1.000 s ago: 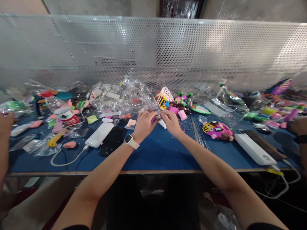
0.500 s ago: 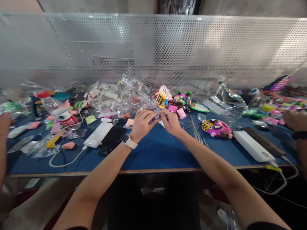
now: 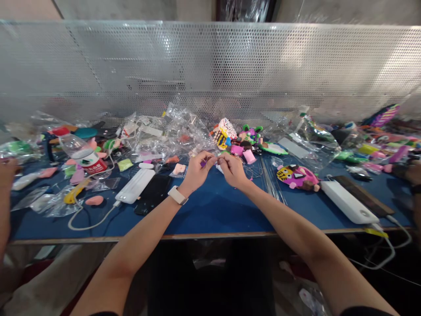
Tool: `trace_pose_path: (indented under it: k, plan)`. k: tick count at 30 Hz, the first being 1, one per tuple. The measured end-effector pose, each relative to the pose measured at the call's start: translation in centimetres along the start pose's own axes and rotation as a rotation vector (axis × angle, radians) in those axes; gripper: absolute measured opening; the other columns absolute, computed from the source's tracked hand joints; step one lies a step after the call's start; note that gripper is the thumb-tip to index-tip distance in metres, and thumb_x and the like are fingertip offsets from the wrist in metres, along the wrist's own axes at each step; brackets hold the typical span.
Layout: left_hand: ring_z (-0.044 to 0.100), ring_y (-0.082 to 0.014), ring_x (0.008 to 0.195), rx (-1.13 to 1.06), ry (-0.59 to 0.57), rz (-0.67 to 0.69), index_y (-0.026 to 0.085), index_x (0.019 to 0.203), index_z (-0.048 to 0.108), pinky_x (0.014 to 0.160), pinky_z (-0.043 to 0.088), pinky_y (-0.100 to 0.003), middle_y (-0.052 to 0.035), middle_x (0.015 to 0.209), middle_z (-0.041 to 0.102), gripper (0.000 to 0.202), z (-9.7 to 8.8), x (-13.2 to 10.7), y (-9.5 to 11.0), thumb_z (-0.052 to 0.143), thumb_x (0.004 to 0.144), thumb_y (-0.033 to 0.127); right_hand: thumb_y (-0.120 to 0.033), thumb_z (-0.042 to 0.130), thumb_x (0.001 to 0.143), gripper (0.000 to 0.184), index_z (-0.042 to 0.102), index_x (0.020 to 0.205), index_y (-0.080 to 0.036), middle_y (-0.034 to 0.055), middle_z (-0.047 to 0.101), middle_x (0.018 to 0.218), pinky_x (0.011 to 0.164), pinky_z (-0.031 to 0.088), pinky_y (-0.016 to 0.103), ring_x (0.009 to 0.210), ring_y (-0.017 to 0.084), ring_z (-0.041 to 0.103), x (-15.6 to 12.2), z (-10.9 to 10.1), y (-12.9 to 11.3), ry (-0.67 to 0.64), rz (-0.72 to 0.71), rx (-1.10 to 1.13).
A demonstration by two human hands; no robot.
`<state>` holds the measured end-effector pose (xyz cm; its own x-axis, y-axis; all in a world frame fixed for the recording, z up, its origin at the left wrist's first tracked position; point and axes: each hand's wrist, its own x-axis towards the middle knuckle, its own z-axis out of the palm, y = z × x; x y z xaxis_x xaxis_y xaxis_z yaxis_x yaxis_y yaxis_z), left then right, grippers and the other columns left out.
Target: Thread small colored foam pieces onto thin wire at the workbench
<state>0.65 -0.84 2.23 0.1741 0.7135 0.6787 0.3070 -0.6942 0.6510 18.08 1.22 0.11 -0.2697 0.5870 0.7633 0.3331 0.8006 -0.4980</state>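
Above the middle of the blue worktop (image 3: 210, 210), just off its surface, a small purple piece (image 3: 203, 163) sits pinched between the thumb and fingertips of the left hand (image 3: 196, 171). The piece is bright violet, and only a sliver shows between the fingers; its shape cannot be made out. The right hand (image 3: 233, 170) meets the left fingertip to fingertip, its fingers curled into a tight pinch. Whether it also grips the purple piece cannot be told. A pale watch (image 3: 177, 195) sits on the left wrist.

Behind the hands lie crumpled clear bags (image 3: 177, 129) and small coloured figures (image 3: 240, 138), too jumbled to separate. To the left, a white power bank (image 3: 135, 185) lies beside a black phone (image 3: 154, 193). To the right lies a pink and yellow tiger-face figure (image 3: 297, 175). A perforated metal screen (image 3: 210, 66) closes off the back of the worktop. At each picture edge, another person's hand is cut off: one on the left (image 3: 7, 172) and one on the right (image 3: 412, 173).
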Motion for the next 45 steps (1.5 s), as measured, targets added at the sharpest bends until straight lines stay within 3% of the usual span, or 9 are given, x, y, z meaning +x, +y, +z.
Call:
trace_pose_path:
  k: [7, 16, 19, 21, 24, 28, 31, 36, 45]
  plan:
    - [0.053, -0.0144, 0.072, -0.311, 0.038, -0.213, 0.017, 0.083, 0.069, 0.065, 0.044, -0.028, -0.0036, 0.079, 0.062, 0.046, 0.7, 0.0, -0.1, 0.069, 0.093, 0.063, -0.036, 0.043, 0.106, 0.028, 0.058, 0.086, -0.022, -0.0012, 0.054, 0.071, 0.062, 0.039, 0.030, 0.062, 0.015, 0.049, -0.2, 0.9, 0.1, 0.029, 0.149, 0.189]
    - [0.046, -0.0128, 0.068, -0.484, -0.115, -0.400, 0.017, 0.073, 0.062, 0.065, 0.039, -0.028, 0.0002, 0.070, 0.050, 0.052, 0.5, -0.1, -0.7, 0.073, 0.087, 0.066, -0.028, 0.044, 0.104, 0.024, 0.061, 0.089, -0.022, 0.0004, 0.058, 0.071, 0.064, 0.038, 0.031, 0.063, 0.016, 0.053, -0.3, -0.1, 0.2, -0.033, -0.002, 0.034]
    - [0.049, -0.0126, 0.069, -0.553, -0.133, -0.482, 0.017, 0.072, 0.062, 0.066, 0.041, -0.027, 0.0005, 0.071, 0.052, 0.052, 0.7, -0.1, -1.2, 0.075, 0.085, 0.067, -0.030, 0.043, 0.104, 0.025, 0.061, 0.088, -0.022, -0.0002, 0.057, 0.070, 0.062, 0.036, 0.031, 0.061, 0.015, 0.050, -0.2, 0.1, 0.1, -0.037, 0.041, 0.086]
    - [0.051, -0.0133, 0.069, -0.481, -0.034, -0.442, 0.018, 0.074, 0.065, 0.066, 0.043, -0.028, -0.0005, 0.072, 0.056, 0.048, 0.8, -0.2, -1.3, 0.075, 0.087, 0.063, -0.034, 0.044, 0.105, 0.026, 0.058, 0.086, -0.022, -0.0013, 0.053, 0.069, 0.059, 0.034, 0.030, 0.059, 0.014, 0.046, -0.2, 0.7, 0.0, -0.004, 0.131, 0.174]
    - [0.060, -0.0165, 0.076, -0.228, 0.135, -0.241, 0.020, 0.085, 0.075, 0.071, 0.048, -0.031, -0.0038, 0.082, 0.070, 0.035, 0.7, -0.4, -0.9, 0.075, 0.091, 0.054, -0.043, 0.048, 0.103, 0.031, 0.053, 0.080, -0.023, -0.0035, 0.043, 0.064, 0.055, 0.029, 0.029, 0.057, 0.014, 0.037, 0.0, 1.6, 0.0, 0.083, 0.303, 0.335]
    - [0.069, -0.0209, 0.096, 0.121, 0.168, 0.101, 0.022, 0.101, 0.080, 0.090, 0.053, -0.037, -0.0065, 0.100, 0.078, 0.022, 0.1, -0.6, -0.3, 0.069, 0.099, 0.041, -0.054, 0.054, 0.099, 0.036, 0.053, 0.079, -0.023, -0.0066, 0.033, 0.060, 0.050, 0.021, 0.028, 0.051, 0.012, 0.027, 0.1, 2.2, 0.0, 0.093, 0.435, 0.518]
    - [0.069, -0.0226, 0.101, 0.320, 0.156, 0.217, 0.023, 0.109, 0.079, 0.094, 0.052, -0.041, -0.0072, 0.106, 0.079, 0.021, -0.3, -0.6, -0.7, 0.064, 0.103, 0.035, -0.055, 0.057, 0.097, 0.037, 0.053, 0.078, -0.023, -0.0077, 0.030, 0.057, 0.048, 0.018, 0.029, 0.049, 0.011, 0.023, 0.1, 2.3, 0.1, 0.063, 0.452, 0.558]
    - [0.066, -0.0248, 0.106, 0.431, 0.121, 0.209, 0.024, 0.114, 0.078, 0.097, 0.050, -0.045, -0.0082, 0.114, 0.078, 0.024, -0.2, -0.6, -1.8, 0.061, 0.104, 0.037, -0.051, 0.054, 0.099, 0.035, 0.055, 0.077, -0.023, -0.0053, 0.035, 0.058, 0.049, 0.024, 0.028, 0.053, 0.013, 0.032, 0.2, 1.8, 0.1, 0.027, 0.392, 0.434]
    - [0.069, -0.0220, 0.102, 0.137, 0.048, 0.094, 0.019, 0.104, 0.076, 0.093, 0.055, -0.039, -0.0104, 0.108, 0.075, 0.027, 0.4, -0.7, -1.6, 0.057, 0.106, 0.038, -0.033, 0.045, 0.103, 0.027, 0.059, 0.084, -0.021, -0.0026, 0.052, 0.064, 0.058, 0.033, 0.029, 0.056, 0.015, 0.047, 0.1, 0.6, 0.4, -0.028, 0.187, 0.092]
